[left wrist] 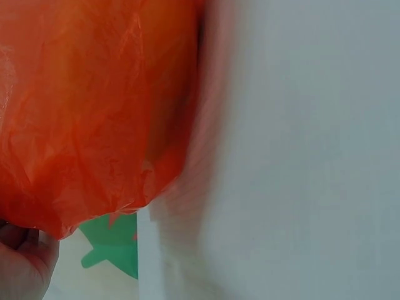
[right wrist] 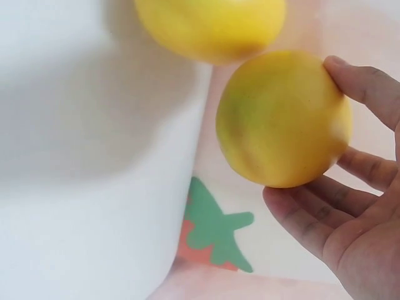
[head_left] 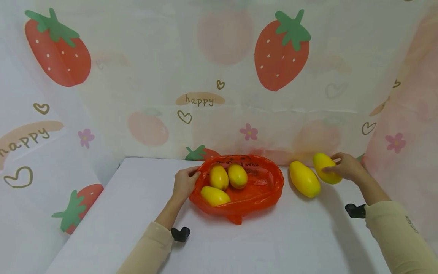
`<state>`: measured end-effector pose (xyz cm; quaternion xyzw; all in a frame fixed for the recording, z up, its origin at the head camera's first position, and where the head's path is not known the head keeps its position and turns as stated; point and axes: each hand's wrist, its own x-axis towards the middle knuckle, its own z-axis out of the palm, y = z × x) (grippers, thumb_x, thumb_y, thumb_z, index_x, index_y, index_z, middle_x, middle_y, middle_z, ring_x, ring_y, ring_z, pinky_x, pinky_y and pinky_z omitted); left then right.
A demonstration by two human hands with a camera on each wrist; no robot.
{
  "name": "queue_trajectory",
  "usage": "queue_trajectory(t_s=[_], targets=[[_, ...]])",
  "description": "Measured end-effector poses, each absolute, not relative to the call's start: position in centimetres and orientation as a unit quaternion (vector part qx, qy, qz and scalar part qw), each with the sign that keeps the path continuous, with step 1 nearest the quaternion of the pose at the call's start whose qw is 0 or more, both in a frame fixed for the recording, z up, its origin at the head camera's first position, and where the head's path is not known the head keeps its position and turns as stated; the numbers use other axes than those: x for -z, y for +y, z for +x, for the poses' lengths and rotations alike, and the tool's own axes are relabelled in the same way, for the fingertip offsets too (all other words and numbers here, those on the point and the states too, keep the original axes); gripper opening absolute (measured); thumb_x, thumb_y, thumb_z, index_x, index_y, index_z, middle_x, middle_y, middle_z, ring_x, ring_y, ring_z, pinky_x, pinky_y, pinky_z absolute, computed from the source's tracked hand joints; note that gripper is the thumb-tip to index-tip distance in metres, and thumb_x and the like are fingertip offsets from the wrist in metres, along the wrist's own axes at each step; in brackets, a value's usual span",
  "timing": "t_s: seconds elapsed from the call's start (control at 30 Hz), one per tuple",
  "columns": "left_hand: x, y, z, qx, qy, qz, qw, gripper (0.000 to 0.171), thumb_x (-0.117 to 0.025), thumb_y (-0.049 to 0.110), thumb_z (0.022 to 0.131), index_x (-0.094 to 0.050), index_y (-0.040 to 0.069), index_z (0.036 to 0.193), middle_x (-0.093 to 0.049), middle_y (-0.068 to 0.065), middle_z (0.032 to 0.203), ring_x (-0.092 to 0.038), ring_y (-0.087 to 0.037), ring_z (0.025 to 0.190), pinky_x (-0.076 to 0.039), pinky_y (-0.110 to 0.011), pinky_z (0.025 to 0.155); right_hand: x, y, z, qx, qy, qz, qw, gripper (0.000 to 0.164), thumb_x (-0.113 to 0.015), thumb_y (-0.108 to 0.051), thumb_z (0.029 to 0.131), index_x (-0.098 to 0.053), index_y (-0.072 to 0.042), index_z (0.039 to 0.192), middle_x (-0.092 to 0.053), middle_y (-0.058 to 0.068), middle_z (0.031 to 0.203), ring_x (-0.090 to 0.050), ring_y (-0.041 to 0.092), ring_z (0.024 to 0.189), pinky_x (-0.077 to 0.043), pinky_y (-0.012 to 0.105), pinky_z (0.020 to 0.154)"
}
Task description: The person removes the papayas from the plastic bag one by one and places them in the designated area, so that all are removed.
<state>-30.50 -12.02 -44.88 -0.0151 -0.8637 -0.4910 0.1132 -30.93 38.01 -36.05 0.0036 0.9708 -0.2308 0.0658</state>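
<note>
A red plastic bag [head_left: 236, 211] stands with its mouth spread wide. Several yellow mangoes [head_left: 219, 177] lie inside it. My left hand [head_left: 184, 183] pinches the bag's rim on its left side; the left wrist view shows the fingers at the edge of the bag's thin film [left wrist: 94, 112]. On the right, my right hand [head_left: 347, 166] grips a yellow mango [head_left: 323, 167] between thumb and fingers, and the right wrist view shows this mango [right wrist: 284, 122] end-on. Another mango [head_left: 304, 179] lies between the held one and the bag.
The white table [head_left: 273, 243] reaches back to a hanging sheet [head_left: 154, 76] printed with strawberries and hearts. More of this printed sheet rises at both sides. A black wrist mount [head_left: 180, 234] sits below the left hand, and a second black mount [head_left: 355, 211] by the right sleeve.
</note>
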Motion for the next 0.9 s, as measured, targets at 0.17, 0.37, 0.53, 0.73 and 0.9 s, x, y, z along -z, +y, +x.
queue_trajectory(t_s=[0.17,0.37,0.53,0.73,0.9], targets=[[44.9,-12.0,-30.6,0.491,-0.863,-0.015,0.115,0.029,-0.062,0.011,0.095,-0.067,0.000,0.122,-0.070,-0.018,0.117,-0.066,-0.031,0.106,-0.056,-0.042,0.093,36.4,38.4,-30.9,0.230,0.971,0.008,0.068,0.078,-0.069,-0.039,0.087,-0.039,0.016,0.132,-0.049,0.043,0.124,-0.055,0.051,0.105,-0.054,0.052,0.084],[45.0,-12.1,-30.5,0.487,-0.865,-0.014,0.121,0.029,-0.062,0.012,0.095,-0.068,0.000,0.121,-0.071,-0.017,0.115,-0.067,-0.031,0.105,-0.056,-0.041,0.093,37.1,38.8,-30.8,0.238,0.968,0.023,0.075,0.078,-0.069,-0.039,0.087,-0.038,0.016,0.132,-0.048,0.042,0.125,-0.055,0.049,0.104,-0.053,0.054,0.087],[45.1,-12.1,-30.4,0.487,-0.865,-0.016,0.123,0.028,-0.062,0.011,0.095,-0.068,0.000,0.120,-0.071,-0.017,0.114,-0.067,-0.031,0.104,-0.056,-0.041,0.092,37.8,39.0,-30.6,0.233,0.970,0.024,0.063,0.077,-0.070,-0.036,0.087,-0.039,0.019,0.130,-0.048,0.042,0.123,-0.053,0.048,0.100,-0.050,0.058,0.088],[45.3,-12.1,-30.6,0.489,-0.864,-0.017,0.122,0.028,-0.062,0.012,0.095,-0.068,0.000,0.120,-0.071,-0.017,0.115,-0.067,-0.031,0.104,-0.056,-0.041,0.092,38.7,39.1,-30.7,0.223,0.973,0.025,0.058,0.075,-0.072,-0.035,0.084,-0.042,0.020,0.127,-0.049,0.042,0.120,-0.053,0.050,0.100,-0.049,0.059,0.087],[45.3,-12.1,-30.6,0.490,-0.863,-0.011,0.120,0.029,-0.062,0.013,0.095,-0.068,0.001,0.121,-0.071,-0.017,0.115,-0.067,-0.030,0.105,-0.056,-0.041,0.093,39.5,39.2,-31.1,0.228,0.970,0.034,0.081,0.078,-0.072,-0.035,0.084,-0.040,0.021,0.129,-0.050,0.042,0.121,-0.054,0.047,0.098,-0.051,0.057,0.087]])
